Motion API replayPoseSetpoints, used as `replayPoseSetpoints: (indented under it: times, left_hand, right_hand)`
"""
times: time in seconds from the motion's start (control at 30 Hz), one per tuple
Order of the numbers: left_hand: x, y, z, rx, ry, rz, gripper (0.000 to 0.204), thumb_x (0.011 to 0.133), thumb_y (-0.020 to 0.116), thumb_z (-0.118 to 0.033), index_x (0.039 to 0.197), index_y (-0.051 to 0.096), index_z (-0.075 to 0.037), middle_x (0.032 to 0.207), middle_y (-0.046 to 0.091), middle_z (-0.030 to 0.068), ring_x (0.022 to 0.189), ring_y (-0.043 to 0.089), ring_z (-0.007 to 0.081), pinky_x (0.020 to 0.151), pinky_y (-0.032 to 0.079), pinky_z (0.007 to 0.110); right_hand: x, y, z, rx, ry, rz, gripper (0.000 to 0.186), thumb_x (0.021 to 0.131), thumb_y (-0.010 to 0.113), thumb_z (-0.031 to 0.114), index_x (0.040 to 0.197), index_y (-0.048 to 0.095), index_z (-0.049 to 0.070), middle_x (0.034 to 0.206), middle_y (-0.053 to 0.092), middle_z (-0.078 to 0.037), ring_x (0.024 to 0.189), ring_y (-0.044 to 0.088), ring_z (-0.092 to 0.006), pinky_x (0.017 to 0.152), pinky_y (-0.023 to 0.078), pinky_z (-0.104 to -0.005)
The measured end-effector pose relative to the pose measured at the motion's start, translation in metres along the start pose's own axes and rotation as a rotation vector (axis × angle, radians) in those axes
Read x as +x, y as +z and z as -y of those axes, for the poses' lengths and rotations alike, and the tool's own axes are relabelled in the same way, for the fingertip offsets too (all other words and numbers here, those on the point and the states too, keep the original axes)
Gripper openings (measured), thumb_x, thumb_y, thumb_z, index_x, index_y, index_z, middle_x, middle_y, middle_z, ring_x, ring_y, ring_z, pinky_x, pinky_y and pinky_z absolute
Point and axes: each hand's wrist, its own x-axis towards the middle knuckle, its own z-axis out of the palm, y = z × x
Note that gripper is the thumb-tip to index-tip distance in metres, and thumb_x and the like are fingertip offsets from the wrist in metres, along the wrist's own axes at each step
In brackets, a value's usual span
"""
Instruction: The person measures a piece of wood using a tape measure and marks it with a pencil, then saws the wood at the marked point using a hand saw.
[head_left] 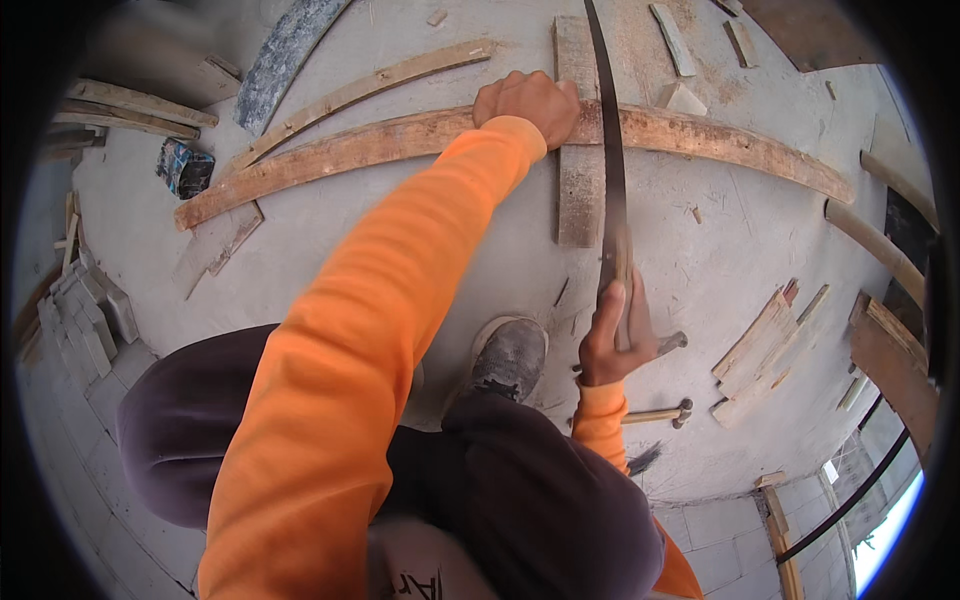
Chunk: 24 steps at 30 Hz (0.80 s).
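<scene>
A long wooden plank [350, 152] lies crosswise in front of me and rests over a shorter upright board [578, 205]. My left hand [530, 105] is closed over the plank where the two cross, pressing on it with its arm stretched out in an orange sleeve. In my right hand [618, 335] is the handle of a handsaw, its fingers wrapped round it. The dark handsaw blade [612, 150] runs away from me and passes across the plank just right of my left hand. From this angle I cannot tell how deep its teeth sit.
A hammer [660, 414] lies right of my right knee. Split wood pieces [770, 345] are at the right, and a curved-looking strip of wood [370, 90] lies beyond the plank. Stacked tiles [80, 310] stand at the left. My shoe [510, 355] is close to the short board.
</scene>
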Motion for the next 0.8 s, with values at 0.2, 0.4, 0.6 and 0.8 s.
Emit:
replayPoseSetpoints:
  times: [0.2, 0.4, 0.6, 0.8]
  left_hand:
    - [0.011, 0.027, 0.006, -0.105, -0.015, -0.137, 0.058, 0.102, 0.035, -0.038, 0.094, 0.078, 0.0, 0.101, 0.075, 0.0247, 0.103, 0.07, 0.0388, 0.096, 0.053, 0.048]
    - [0.005, 0.03, 0.01, -0.09, -0.027, -0.141, 0.059, 0.102, 0.036, -0.039, 0.092, 0.079, 0.0, 0.1, 0.076, 0.0249, 0.099, 0.071, 0.0398, 0.096, 0.053, 0.05]
    - [0.009, 0.018, 0.003, -0.108, -0.035, -0.083, 0.058, 0.102, 0.037, -0.039, 0.092, 0.079, 0.0, 0.103, 0.075, 0.0257, 0.103, 0.071, 0.0397, 0.098, 0.053, 0.049]
    - [0.007, 0.026, 0.004, -0.107, 0.0, -0.144, 0.058, 0.102, 0.037, -0.039, 0.094, 0.079, -0.001, 0.105, 0.075, 0.0252, 0.104, 0.071, 0.0388, 0.098, 0.053, 0.049]
  right_hand:
    - [-0.079, -0.053, -0.013, -0.004, 0.142, 0.038, 0.037, 0.101, 0.057, 0.009, 0.128, 0.065, -0.014, 0.112, 0.076, -0.024, 0.096, 0.077, -0.0279, 0.083, 0.059, -0.033]
    - [0.048, 0.03, 0.014, 0.09, -0.037, -0.014, 0.03, 0.1, 0.067, 0.009, 0.125, 0.07, -0.009, 0.103, 0.078, -0.022, 0.085, 0.075, -0.0188, 0.075, 0.057, -0.0295]
    - [-0.099, -0.07, -0.01, -0.008, 0.215, 0.048, 0.04, 0.103, 0.054, 0.018, 0.13, 0.068, -0.008, 0.097, 0.076, -0.016, 0.076, 0.067, -0.0159, 0.069, 0.053, -0.0265]
    - [0.056, 0.031, 0.006, 0.089, -0.028, -0.04, 0.035, 0.105, 0.061, 0.018, 0.126, 0.068, -0.01, 0.085, 0.068, -0.003, 0.067, 0.055, -0.0073, 0.06, 0.045, -0.0229]
